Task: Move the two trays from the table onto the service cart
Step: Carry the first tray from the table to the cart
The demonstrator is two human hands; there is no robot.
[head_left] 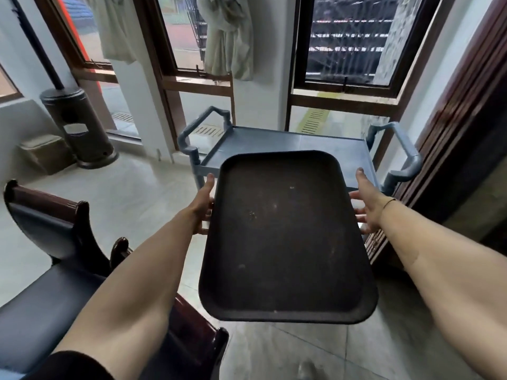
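Note:
A dark brown rectangular tray (pixel 285 237) is held level in the air in front of me, its far end over the near edge of the grey service cart (pixel 274 145). My left hand (pixel 203 204) grips the tray's left long edge, thumb on top and fingers beneath. My right hand (pixel 369 204) holds the right long edge, fingers spread under the rim. The cart's top shelf is bare and has a looped handle at each end. A second tray and the table are out of view.
A dark wooden chair with a blue seat (pixel 55 283) stands at my lower left. A tall dark bin (pixel 79 127) and a low box (pixel 45 152) sit by the left windows. Dark wooden panelling (pixel 450 149) runs along the right, close to the cart.

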